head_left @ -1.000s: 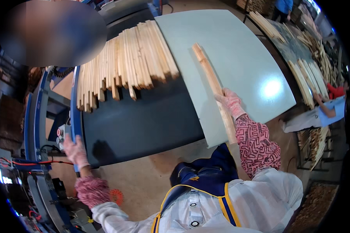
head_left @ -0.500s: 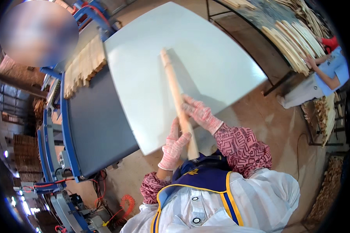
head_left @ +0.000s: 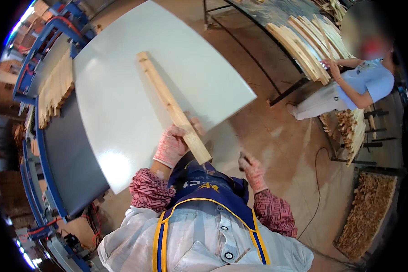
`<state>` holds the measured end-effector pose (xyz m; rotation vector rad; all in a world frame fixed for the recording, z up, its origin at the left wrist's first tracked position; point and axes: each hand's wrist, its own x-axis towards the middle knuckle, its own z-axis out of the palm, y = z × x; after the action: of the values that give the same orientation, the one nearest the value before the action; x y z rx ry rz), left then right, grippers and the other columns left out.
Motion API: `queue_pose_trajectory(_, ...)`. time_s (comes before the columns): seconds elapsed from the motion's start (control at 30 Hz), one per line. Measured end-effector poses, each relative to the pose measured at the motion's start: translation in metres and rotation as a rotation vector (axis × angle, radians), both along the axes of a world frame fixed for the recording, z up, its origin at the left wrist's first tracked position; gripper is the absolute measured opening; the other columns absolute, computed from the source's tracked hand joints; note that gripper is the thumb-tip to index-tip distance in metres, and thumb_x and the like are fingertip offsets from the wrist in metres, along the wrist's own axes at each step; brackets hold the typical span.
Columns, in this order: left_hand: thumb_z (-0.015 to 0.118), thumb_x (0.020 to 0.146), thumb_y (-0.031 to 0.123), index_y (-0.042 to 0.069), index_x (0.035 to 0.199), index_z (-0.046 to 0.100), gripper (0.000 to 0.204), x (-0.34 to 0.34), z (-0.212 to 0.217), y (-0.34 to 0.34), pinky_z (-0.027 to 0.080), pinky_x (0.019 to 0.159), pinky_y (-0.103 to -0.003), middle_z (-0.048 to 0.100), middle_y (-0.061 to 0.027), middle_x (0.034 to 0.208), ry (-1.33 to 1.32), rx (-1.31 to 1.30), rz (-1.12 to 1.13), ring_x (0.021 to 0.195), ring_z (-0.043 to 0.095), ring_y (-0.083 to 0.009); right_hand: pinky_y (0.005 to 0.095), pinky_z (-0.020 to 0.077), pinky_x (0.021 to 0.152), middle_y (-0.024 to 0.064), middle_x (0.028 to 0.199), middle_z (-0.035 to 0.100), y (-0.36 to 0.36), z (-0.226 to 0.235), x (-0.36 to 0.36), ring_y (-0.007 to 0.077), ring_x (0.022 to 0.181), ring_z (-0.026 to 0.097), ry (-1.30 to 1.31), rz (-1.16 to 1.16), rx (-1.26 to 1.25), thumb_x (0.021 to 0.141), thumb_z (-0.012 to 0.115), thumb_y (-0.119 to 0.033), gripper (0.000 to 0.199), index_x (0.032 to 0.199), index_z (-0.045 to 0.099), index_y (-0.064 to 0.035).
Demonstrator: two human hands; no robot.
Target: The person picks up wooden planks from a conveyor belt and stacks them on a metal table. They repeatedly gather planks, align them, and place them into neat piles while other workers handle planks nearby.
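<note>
- One dark belt (head_left: 72, 154) is lined with pale strips (head_left: 56, 93) at nine o'clock.
- Across the pale worktop (head_left: 113, 104), a wooden plank (head_left: 167, 102) is pointed toward eleven o'clock, clasped near its close end by the left hand (head_left: 171, 145).
- The right hand (head_left: 253, 173) has been taken off toward four o'clock, fingers partly curled, contents unclear; support seems left to one hand.
- At two o'clock, more strips (head_left: 299, 47) are handled by a co-worker (head_left: 365, 84).

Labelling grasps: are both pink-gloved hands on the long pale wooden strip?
No, only the left hand holds the strip; the right hand is apart from it.
</note>
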<state>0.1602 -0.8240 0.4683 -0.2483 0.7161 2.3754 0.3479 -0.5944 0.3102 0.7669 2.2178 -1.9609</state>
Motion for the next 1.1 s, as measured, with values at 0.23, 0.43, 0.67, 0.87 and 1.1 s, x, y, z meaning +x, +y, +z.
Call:
queue_pose_trajectory(0.23,0.070,0.079,0.011,0.004,0.119,0.048,0.046,-0.086,-0.011,0.054,0.047,0.091,-0.043,0.052,-0.0118,0.102,0.081,0.182,-0.020,0.092,0.053,-0.0278,0.0368,0.0407,0.102,0.0219,0.127,0.058,0.007,0.041,-0.001,0.0346,0.119,0.055,-0.169,0.011,0.155,0.089,0.056,-0.036,0.053,0.128,0.056,-0.0003)
queue_pose_trajectory(0.43,0.061,0.080,0.008,0.005,0.121,0.047,0.044,-0.114,0.007,0.100,0.045,0.095,-0.046,0.053,-0.0130,0.103,0.061,0.088,-0.053,0.094,0.054,-0.0285,0.0395,0.0417,0.101,0.0223,0.126,0.058,0.034,0.071,-0.067,0.0370,0.118,0.054,-0.034,0.220,0.357,0.089,0.050,-0.043,0.058,0.128,0.056,-0.0009)
queue_pose_trajectory(0.67,0.067,0.080,0.015,0.007,0.131,0.044,0.056,-0.131,-0.007,0.115,0.047,0.084,-0.043,0.053,-0.0079,0.093,0.106,0.078,-0.093,0.084,0.055,-0.0235,0.0402,0.0437,0.098,0.0233,0.120,0.061,0.094,0.081,-0.112,0.0371,0.115,0.056,-0.063,0.228,0.360,0.088,0.054,-0.041,0.054,0.126,0.058,-0.0023)
queue_pose_trajectory(0.87,0.073,0.080,0.022,0.009,0.130,0.046,0.058,-0.149,-0.004,0.149,0.050,0.080,-0.041,0.058,-0.0055,0.090,0.127,-0.041,-0.132,0.080,0.058,-0.0211,0.0394,0.0419,0.100,0.0215,0.122,0.060,0.138,0.057,-0.135,0.0360,0.116,0.055,-0.020,0.519,0.312,0.089,0.052,-0.044,0.056,0.127,0.057,-0.0027)
queue_pose_trajectory(1.1,0.070,0.080,0.018,0.003,0.110,0.055,0.037,-0.162,-0.009,0.252,0.055,0.070,-0.036,0.060,-0.0076,0.087,0.101,-0.304,0.039,0.079,0.060,-0.0199,0.0393,0.0425,0.100,0.0189,0.127,0.058,0.276,0.064,-0.168,0.0348,0.118,0.054,0.051,0.626,0.517,0.091,0.054,-0.040,0.049,0.127,0.057,-0.0080)
